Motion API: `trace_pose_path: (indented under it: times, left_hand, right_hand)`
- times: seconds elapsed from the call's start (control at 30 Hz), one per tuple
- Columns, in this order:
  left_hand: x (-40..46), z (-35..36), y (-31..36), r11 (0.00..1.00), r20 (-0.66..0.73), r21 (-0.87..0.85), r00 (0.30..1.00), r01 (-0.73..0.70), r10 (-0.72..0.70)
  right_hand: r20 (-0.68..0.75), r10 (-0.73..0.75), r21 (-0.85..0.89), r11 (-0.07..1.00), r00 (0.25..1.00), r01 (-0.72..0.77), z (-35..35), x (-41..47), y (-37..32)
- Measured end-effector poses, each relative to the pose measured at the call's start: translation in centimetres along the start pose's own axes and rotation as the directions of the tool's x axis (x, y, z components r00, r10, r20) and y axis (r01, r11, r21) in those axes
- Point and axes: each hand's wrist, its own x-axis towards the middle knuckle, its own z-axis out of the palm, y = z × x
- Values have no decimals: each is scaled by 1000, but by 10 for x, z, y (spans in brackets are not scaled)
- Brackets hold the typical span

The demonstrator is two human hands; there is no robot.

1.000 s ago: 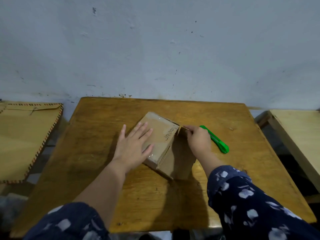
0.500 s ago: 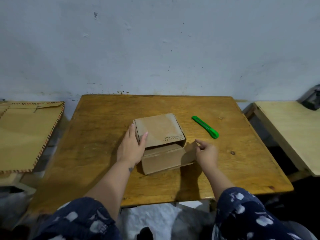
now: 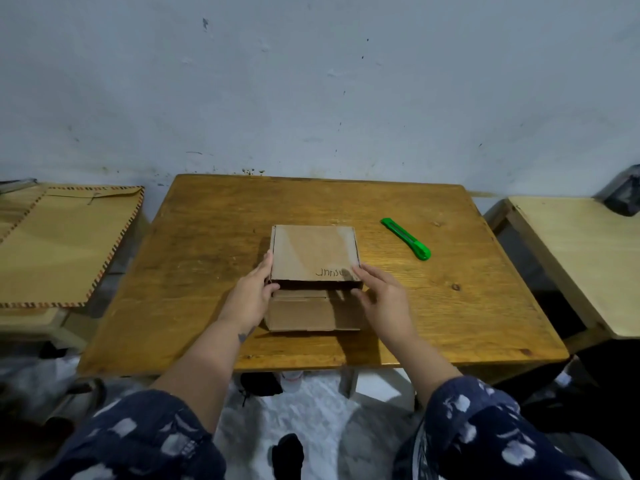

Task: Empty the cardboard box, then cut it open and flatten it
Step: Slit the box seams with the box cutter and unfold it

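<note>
A small brown cardboard box with handwriting near its front edge sits in the middle of the wooden table. Its lid is slightly raised and the front flap hangs toward me. My left hand holds the box's front left corner, thumb curled under the lid edge. My right hand touches the front right corner of the lid with its fingertips, fingers relaxed. A green utility knife lies on the table to the right of the box, apart from both hands.
A woven mat covers a low surface on the left. A pale wooden table stands on the right with a dark object at its far corner. A blue-grey wall rises behind. White flooring shows below the table edge.
The box has been turned square to me. My right hand moved left from beside the flap onto the lid's front right corner. My left hand slid to the front left corner.
</note>
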Motion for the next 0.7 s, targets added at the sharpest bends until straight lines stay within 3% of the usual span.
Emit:
trace_pose_path:
  times: [0.07, 0.13, 0.23, 0.33, 0.53, 0.7]
  left_hand:
    - [-1, -2, -2, 1000, 4, 5, 1000, -7, 7]
    - [-2, -3, -4, 1000, 4, 24, 1000, -6, 6]
    - [-5, -4, -6, 1000, -9, 31, 1000, -2, 2]
    - [-5, -3, -4, 997, -35, 50, 998, -51, 52]
    - [-5, -4, 1, 995, -15, 74, 998, -62, 63]
    - [-1, -10, 5, 991, -7, 118, 998, -61, 62]
  right_hand:
    - [119, -101, -203, 971, 988, 124, 0, 11, -7]
    - [175, -87, -302, 943, 981, 138, -2, 17, -10]
    - [79, -136, -313, 937, 988, 154, -6, 22, -13]
    - [-56, -136, -194, 973, 989, 123, -9, 32, -15]
    - [-264, 111, 117, 990, 958, -82, -7, 73, -38]
    - [-290, 298, 233, 944, 909, -235, -8, 119, -36]
